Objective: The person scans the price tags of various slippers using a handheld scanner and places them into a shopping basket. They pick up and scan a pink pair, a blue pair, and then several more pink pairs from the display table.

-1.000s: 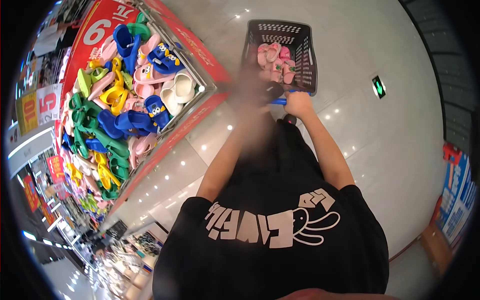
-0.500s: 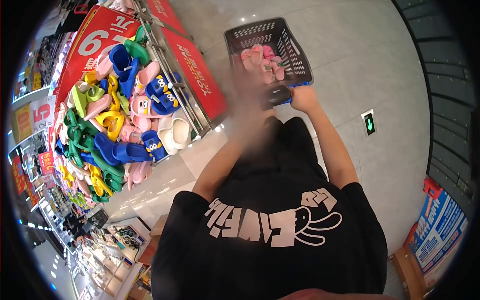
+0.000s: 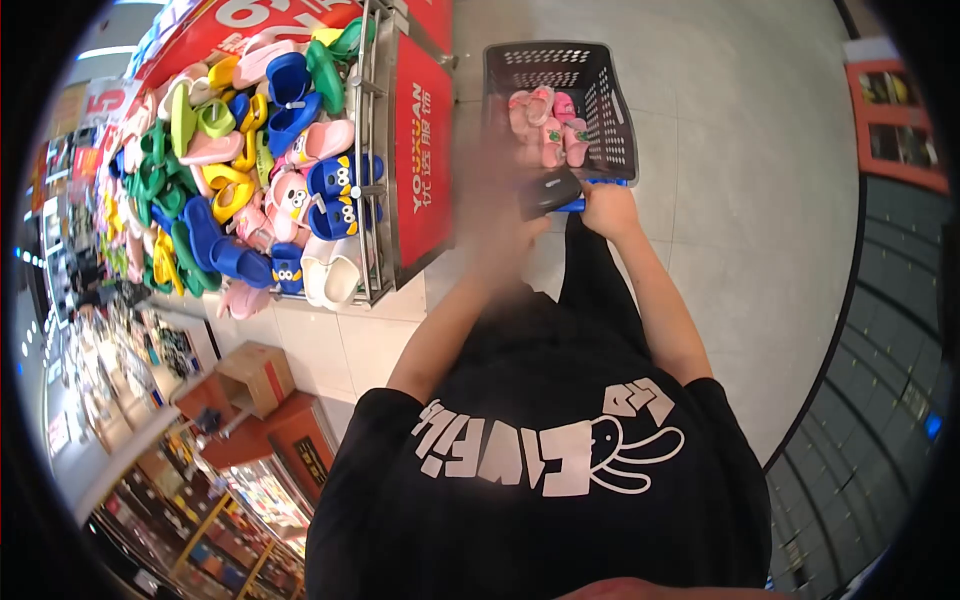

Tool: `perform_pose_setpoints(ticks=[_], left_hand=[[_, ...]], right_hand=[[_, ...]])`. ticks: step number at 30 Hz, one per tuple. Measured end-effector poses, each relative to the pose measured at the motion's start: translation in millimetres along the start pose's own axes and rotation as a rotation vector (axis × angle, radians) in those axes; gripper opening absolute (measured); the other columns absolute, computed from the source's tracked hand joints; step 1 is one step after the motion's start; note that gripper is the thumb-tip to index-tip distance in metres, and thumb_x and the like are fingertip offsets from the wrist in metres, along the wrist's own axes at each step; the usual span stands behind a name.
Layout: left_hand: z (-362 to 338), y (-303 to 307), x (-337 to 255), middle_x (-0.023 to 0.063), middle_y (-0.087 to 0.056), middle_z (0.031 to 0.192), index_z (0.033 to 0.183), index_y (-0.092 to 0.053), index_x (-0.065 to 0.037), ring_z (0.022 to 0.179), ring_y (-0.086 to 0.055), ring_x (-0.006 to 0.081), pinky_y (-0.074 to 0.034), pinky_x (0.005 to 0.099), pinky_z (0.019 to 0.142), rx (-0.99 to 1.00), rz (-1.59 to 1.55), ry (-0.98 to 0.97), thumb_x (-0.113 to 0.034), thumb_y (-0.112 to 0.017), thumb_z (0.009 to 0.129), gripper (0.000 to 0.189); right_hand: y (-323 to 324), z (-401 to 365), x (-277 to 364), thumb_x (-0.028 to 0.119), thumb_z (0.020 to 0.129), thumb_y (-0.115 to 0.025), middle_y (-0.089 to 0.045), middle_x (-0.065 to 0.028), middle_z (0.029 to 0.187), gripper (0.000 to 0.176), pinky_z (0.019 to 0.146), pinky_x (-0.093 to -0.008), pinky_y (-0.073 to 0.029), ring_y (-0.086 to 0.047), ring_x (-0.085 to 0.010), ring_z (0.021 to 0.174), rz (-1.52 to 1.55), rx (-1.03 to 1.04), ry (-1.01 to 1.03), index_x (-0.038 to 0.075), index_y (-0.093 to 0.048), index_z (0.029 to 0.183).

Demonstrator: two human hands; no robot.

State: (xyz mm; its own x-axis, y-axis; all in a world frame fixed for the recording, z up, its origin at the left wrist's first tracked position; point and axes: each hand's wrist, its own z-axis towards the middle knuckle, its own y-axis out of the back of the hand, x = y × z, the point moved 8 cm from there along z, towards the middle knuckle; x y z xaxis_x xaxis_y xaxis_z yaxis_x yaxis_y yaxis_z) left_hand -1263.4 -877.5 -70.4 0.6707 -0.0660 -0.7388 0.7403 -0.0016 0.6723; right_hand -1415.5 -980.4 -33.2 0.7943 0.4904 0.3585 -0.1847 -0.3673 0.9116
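My right hand [image 3: 609,210] is closed around the blue handle [image 3: 572,204] of a dark grey perforated shopping basket [image 3: 618,118]. Inside the basket lie several pink clogs [image 3: 552,143], some with small green and bright pink decorations. My left hand [image 3: 518,238] is beside the left part of the handle, its fingers smeared by a hazy blur. A black rounded object [image 3: 553,190] with a small pale mark sits just beyond it, at the handle. Whether my left hand grips that object or the handle, I cannot tell.
Left of the basket stands a metal-railed display bin [image 3: 372,190] heaped with colourful slippers [image 3: 240,262], with a red sign [image 3: 424,150] on its side. A cardboard box [image 3: 256,380] rests on a brown counter at lower left. Grey tiled floor [image 3: 740,200] lies right of the basket, bordered by dark panels [image 3: 865,390].
My view has turned and shifted: the slipper bin stands more upright, the cardboard box has appeared, and the green arrow floor sign is gone. My right hand stays on the handle.
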Motion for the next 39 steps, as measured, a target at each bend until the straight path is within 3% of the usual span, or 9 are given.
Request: perform_pose_setpoints(ticks=[5, 12, 14, 17, 18, 21, 30, 33, 39], left_hand=[[50, -31, 24, 0.0014, -0.058, 0.081, 0.104, -0.057, -0.004, 0.067, -0.056, 0.0117, -0.046, 0.0297, 0.057, -0.060, -0.947, 0.869, -0.009, -0.072, 0.078, 0.030], [114, 7, -5, 0.0036, -0.058, 0.086, 0.102, -0.059, -0.006, 0.068, -0.056, 0.0125, -0.045, 0.0293, 0.055, -0.167, -0.763, 0.869, -0.007, -0.072, 0.075, 0.029], [137, 22, -10, 0.0088, -0.057, 0.096, 0.102, -0.064, -0.011, 0.082, -0.057, 0.0197, -0.047, 0.0352, 0.066, -0.069, -0.571, 0.693, -0.009, -0.074, 0.070, 0.034], [170, 81, -70, 0.0097, -0.058, 0.076, 0.114, -0.056, -0.001, 0.052, -0.056, 0.0174, -0.044, 0.0335, 0.045, -0.410, 0.340, -0.190, -0.017, -0.073, 0.073, 0.047], [177, 87, -70, 0.0097, -0.058, 0.076, 0.114, -0.056, -0.001, 0.052, -0.056, 0.0174, -0.044, 0.0335, 0.045, -0.412, 0.340, -0.193, -0.017, -0.073, 0.073, 0.047], [203, 46, 7, 0.0094, -0.058, 0.083, 0.119, -0.052, -0.002, 0.050, -0.052, 0.0156, -0.043, 0.0312, 0.044, -0.194, -0.878, 0.688, -0.014, -0.072, 0.072, 0.053], [251, 128, 35, 0.0064, -0.060, 0.085, 0.120, -0.052, -0.003, 0.055, -0.055, 0.0142, -0.045, 0.0296, 0.047, -0.120, -0.622, 0.838, -0.008, -0.070, 0.073, 0.051], [270, 163, 46, 0.0051, -0.060, 0.087, 0.118, -0.055, -0.003, 0.069, -0.058, 0.0137, -0.048, 0.0292, 0.058, -0.485, -0.491, 0.300, -0.005, -0.070, 0.071, 0.050], [326, 196, 74, 0.0038, -0.061, 0.086, 0.115, -0.059, -0.004, 0.075, -0.058, 0.0149, -0.047, 0.0303, 0.067, -0.232, -0.737, 0.947, -0.004, -0.070, 0.067, 0.049]], right_hand=[[26, 66, -29, 0.015, 0.073, -0.057, -0.068, -0.0152, 0.074, 0.021, 0.062, -0.0442, -0.052, -0.068, -0.0317, 0.071, -0.083, 0.150, 0.117, 0.008, -0.069, 0.089], [45, 142, -48, 0.014, 0.073, -0.057, -0.069, -0.0145, 0.076, 0.022, 0.064, -0.0439, -0.052, -0.068, -0.0312, 0.073, -0.115, 0.209, 0.203, 0.010, -0.070, 0.090], [50, 163, -52, 0.014, 0.072, -0.057, -0.069, -0.0144, 0.076, 0.022, 0.064, -0.0439, -0.052, -0.068, -0.0313, 0.074, -0.111, 0.205, 0.228, 0.010, -0.070, 0.089], [54, 194, -54, 0.013, 0.072, -0.057, -0.068, -0.0142, 0.075, 0.019, 0.065, -0.0440, -0.052, -0.068, -0.0319, 0.074, -0.110, 0.203, 0.256, 0.011, -0.069, 0.087], [57, 205, -54, 0.013, 0.071, -0.057, -0.068, -0.0140, 0.075, 0.018, 0.064, -0.0441, -0.052, -0.067, -0.0326, 0.073, -0.097, 0.165, 0.267, 0.011, -0.070, 0.085], [72, 232, -55, 0.013, 0.070, -0.059, -0.068, -0.0138, 0.075, 0.017, 0.063, -0.0444, -0.053, -0.067, -0.0337, 0.072, -0.092, 0.151, 0.243, 0.012, -0.070, 0.082], [67, 291, -22, 0.013, 0.074, -0.057, -0.069, -0.0157, 0.078, 0.015, 0.068, -0.0430, -0.054, -0.069, -0.0321, 0.073, -0.173, 0.322, 0.178, 0.009, -0.068, 0.082], [62, 317, -9, 0.015, 0.077, -0.056, -0.069, -0.0161, 0.076, 0.015, 0.066, -0.0439, -0.053, -0.068, -0.0329, 0.072, -0.139, 0.337, 0.230, 0.007, -0.066, 0.085], [81, 388, 0, 0.015, 0.078, -0.056, -0.069, -0.0193, 0.080, 0.023, 0.067, -0.0473, -0.054, -0.068, -0.0356, 0.073, -0.181, 0.328, 0.259, 0.006, -0.068, 0.095]])
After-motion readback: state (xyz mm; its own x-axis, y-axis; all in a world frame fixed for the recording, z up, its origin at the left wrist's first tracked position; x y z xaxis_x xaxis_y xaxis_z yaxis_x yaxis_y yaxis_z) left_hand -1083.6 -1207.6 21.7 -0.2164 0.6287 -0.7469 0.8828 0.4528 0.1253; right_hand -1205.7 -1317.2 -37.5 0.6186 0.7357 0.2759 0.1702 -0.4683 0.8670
